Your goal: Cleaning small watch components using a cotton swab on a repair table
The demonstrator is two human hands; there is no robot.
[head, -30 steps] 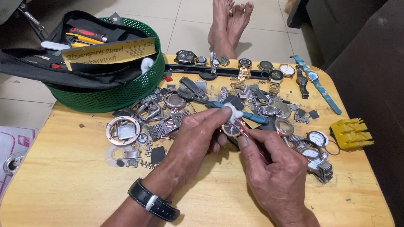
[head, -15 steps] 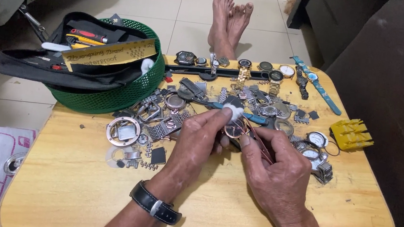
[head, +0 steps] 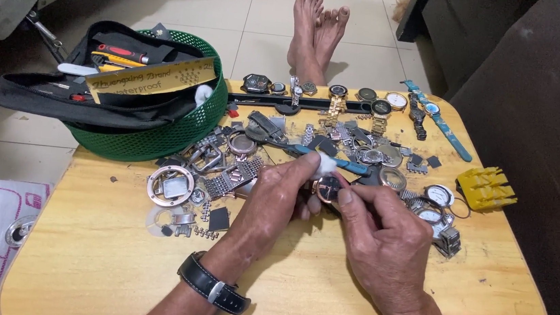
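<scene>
Head view shows a small round watch case [head: 327,189] held just right of frame centre, above the bench [head: 93,249]. The left hand [head: 281,195] pinches it together with a white cotton wad [head: 325,164]; the right hand [head: 381,239] is closed narrowly, thumb pressed against the case's edge. To do this well, I judge the left grip should stay firm while the thumb works gently. Compared with half a second ago, both hands sit nearly unchanged, the right thumb slightly nearer the case. Loose watch parts [head: 224,173] lie around.
</scene>
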